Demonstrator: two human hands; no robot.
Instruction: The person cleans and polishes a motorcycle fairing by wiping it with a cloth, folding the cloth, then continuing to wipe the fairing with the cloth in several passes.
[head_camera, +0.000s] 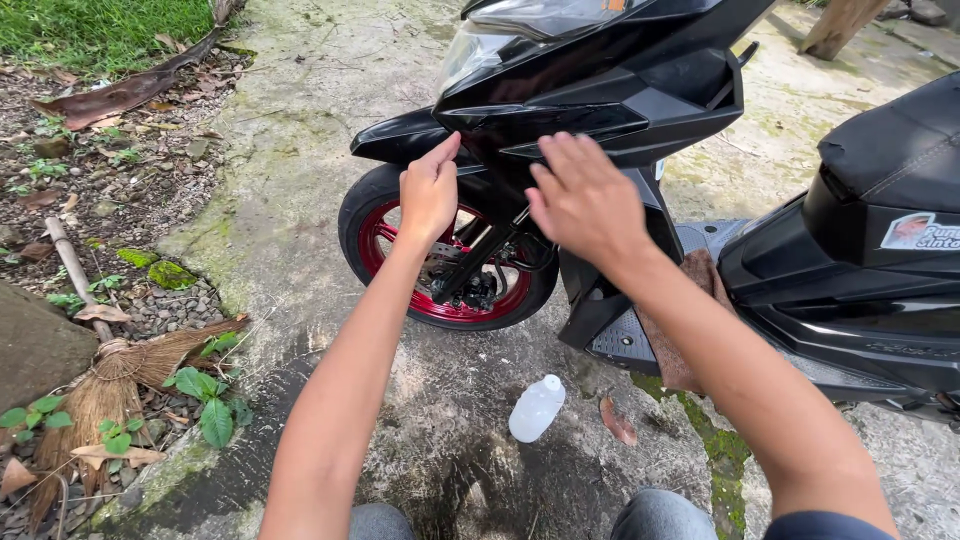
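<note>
On the concrete slab: everything I am working at sits here, listed from biggest to smallest.
Concrete slab (300, 190): pale and mossy, damp and darker toward its near edge by my knees; its left edge runs along gravel and dead leaves.
Scooter (860, 270): black, standing across the slab's far and right side, nose toward me and to the left, seat off at the right edge of view.
Front panel (560, 120): the black angled fairing below the headlight; both my hands are up against it.
Front wheel (450, 270): black tyre, red rim, under the fender, near the middle of the slab.
Broom (110, 385): a bundle of brown straw lying on the gravel just off the slab's left edge.
Brown rag (690, 300): draped on the scooter's footboard, partly hidden behind my right forearm.
Right hand (585, 200): open, fingers spread and flat, palm toward the front panel; holding nothing. I cannot tell for certain whether the palm is pressed on or just off it.
Left hand (430, 190): loosely curled, forefinger stretched up so its tip meets the panel's edge just above the fender; holding nothing.
Plastic bottle (537, 407): small, clear, white cap, lying tilted on the damp slab near its near edge, between my forearms and well below both hands.
Dead leaf (618, 422): brown, just right of the bottle.
</note>
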